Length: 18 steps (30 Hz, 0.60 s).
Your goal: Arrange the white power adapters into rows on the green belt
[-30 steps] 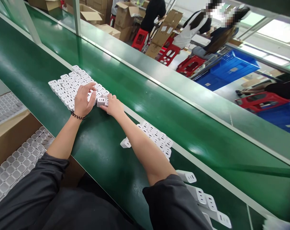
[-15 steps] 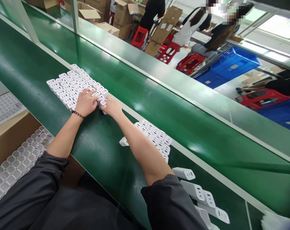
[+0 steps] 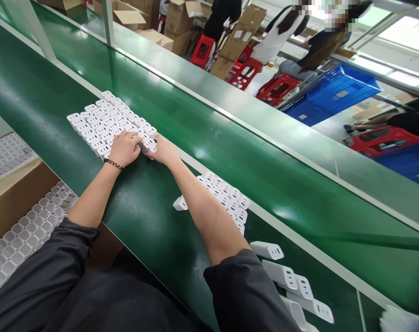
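From here, the right hand (image 3: 164,151) has its grip round an end charger (image 3: 153,149); the upright block (image 3: 100,124) lies toward ten o'clock, nearer the left hand (image 3: 125,150), whose grip I can't tell.

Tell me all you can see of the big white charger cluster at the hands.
The cluster of white chargers is packed in slanting rows on the green conveyor. Those visible look like smooth rounded plastic, standing on end, slotted port faces up. The left hand lies over its near side, hiding some; the right hand clasps its right end.
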{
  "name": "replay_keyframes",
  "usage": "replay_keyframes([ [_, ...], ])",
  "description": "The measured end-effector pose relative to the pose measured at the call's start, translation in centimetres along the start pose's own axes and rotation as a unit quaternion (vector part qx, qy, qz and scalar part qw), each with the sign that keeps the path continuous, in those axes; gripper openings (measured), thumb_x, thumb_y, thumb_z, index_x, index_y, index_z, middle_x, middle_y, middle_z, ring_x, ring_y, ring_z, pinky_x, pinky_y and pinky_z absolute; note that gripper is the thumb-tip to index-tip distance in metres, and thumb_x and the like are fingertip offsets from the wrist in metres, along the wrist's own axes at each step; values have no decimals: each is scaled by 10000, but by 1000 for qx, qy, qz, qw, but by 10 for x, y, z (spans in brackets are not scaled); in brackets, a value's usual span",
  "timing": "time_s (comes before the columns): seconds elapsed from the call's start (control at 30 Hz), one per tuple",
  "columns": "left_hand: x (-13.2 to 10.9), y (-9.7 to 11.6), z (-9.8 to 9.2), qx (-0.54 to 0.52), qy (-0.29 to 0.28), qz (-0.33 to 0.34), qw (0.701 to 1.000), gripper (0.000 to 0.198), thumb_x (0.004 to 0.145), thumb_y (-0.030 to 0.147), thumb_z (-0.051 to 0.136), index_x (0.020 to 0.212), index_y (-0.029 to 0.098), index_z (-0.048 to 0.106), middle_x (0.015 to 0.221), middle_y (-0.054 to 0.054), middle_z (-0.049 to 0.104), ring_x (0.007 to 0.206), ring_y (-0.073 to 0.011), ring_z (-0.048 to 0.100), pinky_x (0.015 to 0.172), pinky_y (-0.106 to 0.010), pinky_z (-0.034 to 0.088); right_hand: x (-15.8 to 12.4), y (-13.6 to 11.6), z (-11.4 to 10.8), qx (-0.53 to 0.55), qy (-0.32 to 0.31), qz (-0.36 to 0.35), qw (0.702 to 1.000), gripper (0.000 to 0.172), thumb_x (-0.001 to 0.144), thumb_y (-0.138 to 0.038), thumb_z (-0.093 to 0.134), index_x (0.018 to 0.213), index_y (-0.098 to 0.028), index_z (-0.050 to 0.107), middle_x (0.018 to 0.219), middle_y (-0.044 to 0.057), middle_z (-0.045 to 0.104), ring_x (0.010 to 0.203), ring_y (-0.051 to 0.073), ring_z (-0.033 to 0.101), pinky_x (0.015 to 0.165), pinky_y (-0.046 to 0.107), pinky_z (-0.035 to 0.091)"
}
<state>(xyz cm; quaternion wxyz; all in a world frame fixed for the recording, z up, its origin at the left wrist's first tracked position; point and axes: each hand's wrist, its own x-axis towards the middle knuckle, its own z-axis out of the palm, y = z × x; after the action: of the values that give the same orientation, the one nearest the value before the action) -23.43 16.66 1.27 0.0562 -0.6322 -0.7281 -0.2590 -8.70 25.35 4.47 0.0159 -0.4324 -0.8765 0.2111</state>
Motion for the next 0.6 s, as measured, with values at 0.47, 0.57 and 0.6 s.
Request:
replay_keyframes([
  [0.47, 0, -1, 4, 15, 7, 1, 1000, 394, 829, 219, 528, 1168, 214, 728, 1295, -134, 649, 1229, -355, 533, 994, -553, 456, 6, -2, 10, 114, 9, -6, 993, 932, 855, -120, 507, 1598, -64, -53, 1608, 222, 308, 1295, 225, 584, 1028, 357, 524],
  [0.57, 0, -1, 4, 17, 3, 2, 1000, 395, 830, 219, 532, 1177, 216, 720, 1297, -145, 642, 1233, -375, 530, 985, -579, 448, 4, 3, 7, 150, 2, -8, 989, 954, 833, -106, 492, 1610, -120, -63, 1637, 194, 278, 1312, 244, 570, 1014, 406, 537],
  [0.6, 1, -1, 5, 16, 3, 2, 1000, 387, 829, 221, 536, 1170, 214, 719, 1297, -148, 641, 1235, -383, 529, 978, -588, 448, 0, 5, 2, 157, 0, -9, 988, 954, 825, -104, 495, 1614, -127, -40, 1641, 192, 268, 1319, 253, 562, 1018, 419, 536],
])
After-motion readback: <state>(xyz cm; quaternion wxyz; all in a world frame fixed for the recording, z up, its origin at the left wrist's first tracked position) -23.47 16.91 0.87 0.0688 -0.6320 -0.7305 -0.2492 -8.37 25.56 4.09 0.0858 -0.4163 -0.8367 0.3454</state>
